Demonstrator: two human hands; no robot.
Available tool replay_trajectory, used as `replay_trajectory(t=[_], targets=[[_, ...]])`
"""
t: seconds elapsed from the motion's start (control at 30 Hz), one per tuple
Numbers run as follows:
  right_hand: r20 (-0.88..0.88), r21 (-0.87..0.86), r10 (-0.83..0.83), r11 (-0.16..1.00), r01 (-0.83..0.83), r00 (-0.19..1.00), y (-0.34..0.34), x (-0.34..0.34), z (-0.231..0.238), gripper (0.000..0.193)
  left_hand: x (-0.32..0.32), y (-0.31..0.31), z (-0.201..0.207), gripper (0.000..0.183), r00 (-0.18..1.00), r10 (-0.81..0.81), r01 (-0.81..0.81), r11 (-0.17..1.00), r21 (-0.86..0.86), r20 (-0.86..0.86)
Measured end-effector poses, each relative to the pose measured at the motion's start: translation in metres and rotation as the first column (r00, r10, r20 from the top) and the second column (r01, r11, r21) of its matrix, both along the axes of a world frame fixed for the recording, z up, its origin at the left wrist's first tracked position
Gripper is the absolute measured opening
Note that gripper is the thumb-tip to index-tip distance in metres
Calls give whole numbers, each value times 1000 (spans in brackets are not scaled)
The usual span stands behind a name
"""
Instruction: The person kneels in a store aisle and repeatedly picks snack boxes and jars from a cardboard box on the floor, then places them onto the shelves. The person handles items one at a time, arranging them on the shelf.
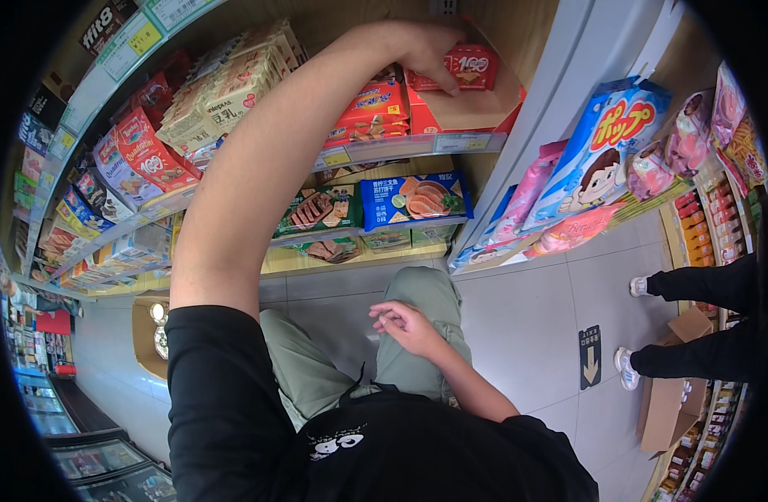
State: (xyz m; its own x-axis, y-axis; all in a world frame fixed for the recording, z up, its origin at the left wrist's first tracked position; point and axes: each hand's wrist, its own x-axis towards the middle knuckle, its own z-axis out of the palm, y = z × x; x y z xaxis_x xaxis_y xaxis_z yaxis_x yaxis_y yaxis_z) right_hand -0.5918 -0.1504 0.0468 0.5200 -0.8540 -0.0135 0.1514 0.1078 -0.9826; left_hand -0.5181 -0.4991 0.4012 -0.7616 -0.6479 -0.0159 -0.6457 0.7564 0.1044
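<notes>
My left arm reaches across to the shelf. There my left hand (430, 57) grips the left end of a small red snack packet (474, 67), its thumb and fingers closed about it. The packet sits in an open cardboard display box (476, 115) with a red front, which shows bare brown card inside. Left of the box, partly behind my forearm, lie more red and orange snack packets (375, 105). My right hand (407, 326) hangs over my right knee, holding nothing, with its fingers loosely bent and slightly apart.
Cream and red wafer packs (216, 92) fill the shelf to the left. Below lie blue (417, 199) and green (321, 211) packets. A blue candy bag (601, 151) hangs on the right. Another person's legs (693, 284) and a cardboard carton (672, 393) stand across the aisle.
</notes>
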Motion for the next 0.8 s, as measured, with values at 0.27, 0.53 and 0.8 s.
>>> replay_trajectory(t=[0.27,0.53,0.8], targets=[[1,-7,9,1000,-9,1000,1,0,-1,28,5,-12,-4,92,998,-31,33,999,29,-60],[7,15,-3,1000,3,1000,0,0,-6,28,12,46,26,78,966,200,-192,979,64,-163],[3,58,17,998,-17,1000,-8,5,-13,28,134,250,-18,56,825,-76,-114,948,-297,-560]])
